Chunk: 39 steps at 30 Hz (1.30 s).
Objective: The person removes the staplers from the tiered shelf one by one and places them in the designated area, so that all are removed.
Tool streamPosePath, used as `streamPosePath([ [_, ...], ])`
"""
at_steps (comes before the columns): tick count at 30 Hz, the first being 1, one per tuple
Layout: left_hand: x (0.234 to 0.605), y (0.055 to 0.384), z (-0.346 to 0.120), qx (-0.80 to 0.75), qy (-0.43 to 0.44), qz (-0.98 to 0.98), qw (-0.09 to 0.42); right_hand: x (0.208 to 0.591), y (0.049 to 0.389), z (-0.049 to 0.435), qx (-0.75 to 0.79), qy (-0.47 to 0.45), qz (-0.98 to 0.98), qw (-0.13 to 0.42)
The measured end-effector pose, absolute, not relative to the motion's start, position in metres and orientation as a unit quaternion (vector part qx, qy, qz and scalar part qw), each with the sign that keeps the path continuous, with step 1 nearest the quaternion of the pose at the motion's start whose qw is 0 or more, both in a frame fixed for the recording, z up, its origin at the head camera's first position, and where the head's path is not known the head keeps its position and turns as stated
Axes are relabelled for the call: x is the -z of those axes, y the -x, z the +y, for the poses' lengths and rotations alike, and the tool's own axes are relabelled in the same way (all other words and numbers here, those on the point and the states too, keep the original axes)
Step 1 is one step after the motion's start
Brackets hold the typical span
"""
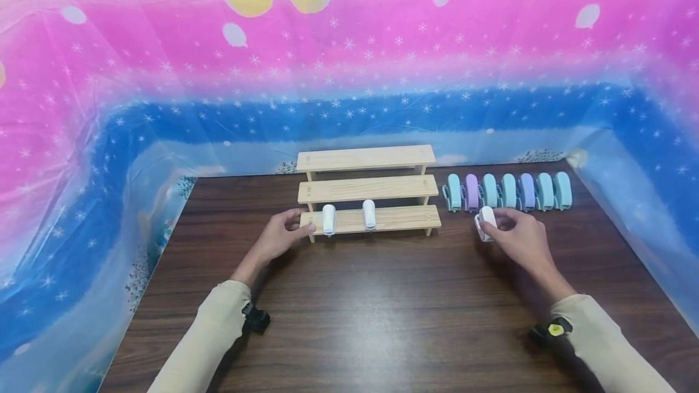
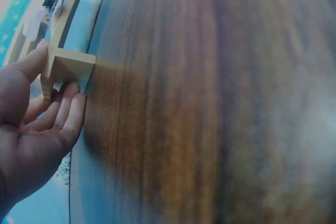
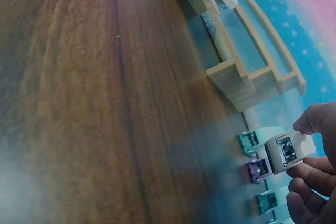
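Observation:
My left hand (image 1: 280, 236) grips the left end of a three-step wooden shelf (image 1: 401, 218), its thumb on top of the lowest step and fingers curled under the end, as the left wrist view shows. Two white staplers, a left one (image 1: 329, 219) and a right one (image 1: 369, 214), stand apart on that step. To the right of the shelf, my right hand (image 1: 521, 240) pinches a third white stapler (image 3: 289, 151) between thumb and fingers. It is tilted, its metal front showing in the right wrist view, just in front of a row of coloured staplers.
Several staplers in mint green (image 1: 453, 193), lilac (image 1: 471, 191) and bluish purple (image 1: 526, 190) stand side by side on the brown wooden table (image 1: 349, 314), right of the shelf. A patterned pink and blue cloth (image 1: 382, 77) hangs behind and along both sides.

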State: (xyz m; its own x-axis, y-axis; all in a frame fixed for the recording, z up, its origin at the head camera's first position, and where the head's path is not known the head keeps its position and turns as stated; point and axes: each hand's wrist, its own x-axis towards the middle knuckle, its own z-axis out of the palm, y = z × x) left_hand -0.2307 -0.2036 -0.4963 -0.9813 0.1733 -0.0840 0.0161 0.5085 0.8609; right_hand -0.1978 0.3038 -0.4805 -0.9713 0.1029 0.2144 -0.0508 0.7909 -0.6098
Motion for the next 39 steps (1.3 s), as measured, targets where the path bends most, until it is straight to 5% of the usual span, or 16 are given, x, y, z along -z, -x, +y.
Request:
streamPosePath([
  [39,0.494,0.231,-0.203,-0.503,-0.05,0.859,0.084,0.502,0.2,0.314,-0.309,0.024,-0.947,0.083],
])
